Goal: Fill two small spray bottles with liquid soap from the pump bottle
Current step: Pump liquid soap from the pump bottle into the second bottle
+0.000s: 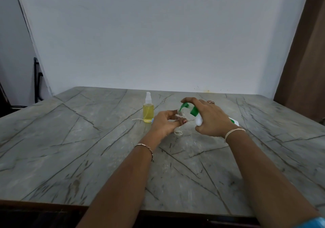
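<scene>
Clear and thin-walled, the small empty bottle (pixel 178 131) is held tilted over the table (pixel 88 140) in the curled fingers of the left hand (pixel 164 124). It is judged light and easily squashed, best gripped round the body. The pump bottle (pixel 198 120) is clasped in the right hand (pixel 211 120), spout at the open neck. A filled spray bottle (pixel 148 112) stands nearby.

No legible text or labels anywhere.
</scene>
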The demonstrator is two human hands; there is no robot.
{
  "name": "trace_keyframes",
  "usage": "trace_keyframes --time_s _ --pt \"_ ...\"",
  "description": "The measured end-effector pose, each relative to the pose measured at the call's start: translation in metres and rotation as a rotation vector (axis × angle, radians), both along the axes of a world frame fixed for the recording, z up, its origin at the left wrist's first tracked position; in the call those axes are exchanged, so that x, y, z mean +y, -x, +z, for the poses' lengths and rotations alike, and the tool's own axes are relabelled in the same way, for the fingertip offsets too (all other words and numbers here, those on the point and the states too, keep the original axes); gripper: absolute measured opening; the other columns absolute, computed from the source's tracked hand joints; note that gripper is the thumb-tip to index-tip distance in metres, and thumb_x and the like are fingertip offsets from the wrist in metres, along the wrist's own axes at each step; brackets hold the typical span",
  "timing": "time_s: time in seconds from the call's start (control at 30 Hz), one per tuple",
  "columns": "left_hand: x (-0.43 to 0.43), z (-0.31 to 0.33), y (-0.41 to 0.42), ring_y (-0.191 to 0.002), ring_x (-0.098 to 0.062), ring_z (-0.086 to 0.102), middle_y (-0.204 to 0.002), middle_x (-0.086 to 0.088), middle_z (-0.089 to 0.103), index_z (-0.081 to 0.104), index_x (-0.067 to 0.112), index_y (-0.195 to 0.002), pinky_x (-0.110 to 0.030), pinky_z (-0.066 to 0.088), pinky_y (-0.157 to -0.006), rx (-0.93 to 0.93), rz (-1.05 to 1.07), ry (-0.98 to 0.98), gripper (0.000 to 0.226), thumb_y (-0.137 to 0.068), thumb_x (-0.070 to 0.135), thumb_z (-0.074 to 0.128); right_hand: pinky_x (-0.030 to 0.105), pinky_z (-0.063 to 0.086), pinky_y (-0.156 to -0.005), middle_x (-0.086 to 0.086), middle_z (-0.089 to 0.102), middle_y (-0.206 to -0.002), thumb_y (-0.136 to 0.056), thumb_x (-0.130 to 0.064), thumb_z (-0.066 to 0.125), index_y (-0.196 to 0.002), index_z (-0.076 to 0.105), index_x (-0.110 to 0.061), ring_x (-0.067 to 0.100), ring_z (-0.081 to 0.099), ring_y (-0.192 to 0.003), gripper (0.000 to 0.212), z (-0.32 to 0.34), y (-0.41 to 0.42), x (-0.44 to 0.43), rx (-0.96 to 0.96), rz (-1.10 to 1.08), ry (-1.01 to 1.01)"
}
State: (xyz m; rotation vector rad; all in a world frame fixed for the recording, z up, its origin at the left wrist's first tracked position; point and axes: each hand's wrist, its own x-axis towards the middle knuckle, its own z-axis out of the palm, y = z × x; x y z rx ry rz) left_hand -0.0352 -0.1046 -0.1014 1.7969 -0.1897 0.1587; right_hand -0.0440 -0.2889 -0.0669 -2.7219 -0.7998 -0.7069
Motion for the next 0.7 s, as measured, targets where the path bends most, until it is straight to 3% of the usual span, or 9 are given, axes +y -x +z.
trace_keyframes --time_s 0.27,0.5,0.7 --pt "0.0012 0.0020 0.0040 -0.104 -0.020 0.066 -0.101 -0.001 0.072 0.069 0.020 -0.110 -0.047 0.056 -0.088 0.012 -0.037 0.046 0.043 -0.071 0.027 0.084 0.040 0.050 -0.076 -0.004 0.059 -0.111 -0.058 -0.022 0.061 -0.125 0.035 -0.037 0.019 0.054 -0.079 0.073 -0.0043 -0.0014 0.0064 0.042 0.069 -0.159" --pt "0.0013 0.0051 0.0092 -0.102 -0.020 0.068 -0.103 -0.003 0.071 0.066 0.014 -0.118 -0.041 0.058 -0.085 0.037 -0.076 0.095 0.046 -0.075 0.019 0.081 0.044 0.053 -0.075 0.008 0.059 -0.114 -0.060 -0.025 0.061 -0.143 0.011 -0.057 0.024 0.056 -0.083 0.102 -0.0059 -0.0051 0.0030 0.137 0.095 -0.130" --pt "0.0004 0.0043 0.0082 -0.101 -0.019 0.068 -0.102 -0.001 0.071 0.066 0.016 -0.119 -0.042 0.057 -0.086 0.028 -0.078 0.084 0.048 -0.075 0.021 0.081 0.045 0.053 -0.073 0.001 0.060 -0.109 -0.058 -0.023 0.061 -0.127 0.030 -0.045 0.024 0.059 -0.083 0.079 -0.0083 -0.0061 0.0048 0.156 0.135 -0.221"
